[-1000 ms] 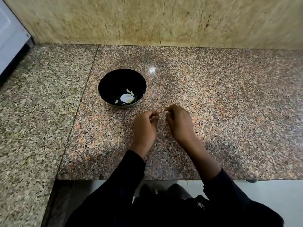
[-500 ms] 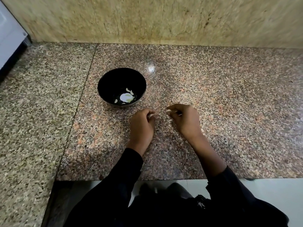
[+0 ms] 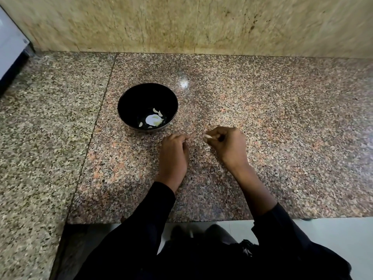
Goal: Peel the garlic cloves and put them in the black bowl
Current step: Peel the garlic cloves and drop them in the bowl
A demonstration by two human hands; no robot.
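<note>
Pinching garlic clove (image 3: 207,136) in right hand (image 3: 229,145) fingers, right of black bowl (image 3: 129,104) on bench (image 3: 262,118); left hand (image 3: 174,153) curled, contents unclear | clove light, small, slippery; hold at ends

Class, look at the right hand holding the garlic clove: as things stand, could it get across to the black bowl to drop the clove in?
Probably yes. The right hand pinches the garlic clove, and the black bowl sits open-topped just beyond. Only bare counter shows between; the left hand lies nearer the person, seemingly off that path.
</note>
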